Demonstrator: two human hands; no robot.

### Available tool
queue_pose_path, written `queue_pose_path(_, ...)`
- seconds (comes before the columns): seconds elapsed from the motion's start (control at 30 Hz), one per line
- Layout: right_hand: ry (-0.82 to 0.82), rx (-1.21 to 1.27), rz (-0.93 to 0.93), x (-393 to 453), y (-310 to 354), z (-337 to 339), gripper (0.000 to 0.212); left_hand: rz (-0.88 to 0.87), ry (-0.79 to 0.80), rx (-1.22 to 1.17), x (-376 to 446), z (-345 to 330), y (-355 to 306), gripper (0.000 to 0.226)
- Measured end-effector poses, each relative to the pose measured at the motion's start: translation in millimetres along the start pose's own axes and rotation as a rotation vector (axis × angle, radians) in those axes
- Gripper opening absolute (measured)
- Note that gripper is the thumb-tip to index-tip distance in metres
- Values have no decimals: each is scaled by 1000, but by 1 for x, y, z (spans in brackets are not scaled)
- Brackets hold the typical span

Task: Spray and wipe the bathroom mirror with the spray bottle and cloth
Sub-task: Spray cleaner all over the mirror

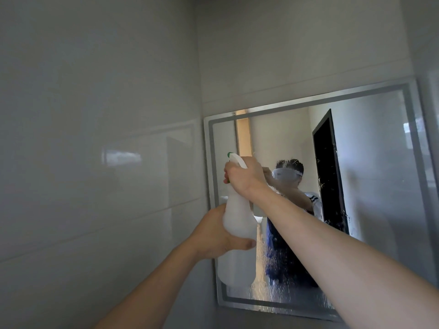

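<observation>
A white translucent spray bottle (pixel 237 222) with a white and green trigger head is held up in front of the mirror's left part. My left hand (pixel 216 236) grips the bottle's body from the left, thumb across its front. My right hand (pixel 244 176) is wrapped round the trigger head at the top. The mirror (pixel 375 167) hangs on the wall in a grey frame; droplets and wet streaks cover its lower middle and parts of its centre. No cloth is in view.
Glossy pale wall tiles (pixel 95 138) fill the left and top of the view, meeting in a corner just left of the mirror. The mirror reflects a person, a dark doorway and a lit opening behind.
</observation>
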State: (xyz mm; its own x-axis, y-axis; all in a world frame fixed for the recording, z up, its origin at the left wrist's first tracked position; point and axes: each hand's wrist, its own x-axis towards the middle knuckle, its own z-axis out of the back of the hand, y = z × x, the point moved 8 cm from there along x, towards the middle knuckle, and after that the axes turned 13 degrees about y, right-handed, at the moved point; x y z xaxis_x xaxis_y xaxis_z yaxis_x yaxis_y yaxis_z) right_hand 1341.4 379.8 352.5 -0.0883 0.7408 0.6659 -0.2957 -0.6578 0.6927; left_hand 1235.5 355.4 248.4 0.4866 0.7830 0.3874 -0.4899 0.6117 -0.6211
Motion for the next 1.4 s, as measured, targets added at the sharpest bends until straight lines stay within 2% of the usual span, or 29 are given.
queue_pose_path(0.1,-4,58,-13,0,2,5,15,-8,21,23,3,3,-4,64)
queue_pose_path(0.37,19,7,14,-2,8,10,19,-23,14,47,9,1,-6,77)
queue_pose_path(0.43,17,10,-5,-1,0,13,29,-27,24,58,12,-4,-7,77)
queue_pose_path(0.53,-11,12,-23,-8,-6,23,23,-23,41,83,17,-15,-8,74)
queue_pose_path(0.63,-38,-43,-18,-19,-8,37,30,-53,55,110,23,-28,-12,74)
queue_pose_path(0.8,-58,-49,-37,-36,-28,73,29,-84,127,76,38,-65,-25,70)
queue_pose_path(0.9,-86,-90,-89,-55,-48,108,34,-105,168,58,51,-100,-34,78)
queue_pose_path(0.97,-134,-89,-125,-75,-68,138,29,-107,206,39,61,-134,-38,74)
queue_pose_path(1.23,-311,-107,-371,-205,-174,243,17,-127,446,-71,60,-327,-50,69)
queue_pose_path(1.4,-358,-106,-575,-306,-230,289,18,-70,573,-27,35,-430,-48,82)
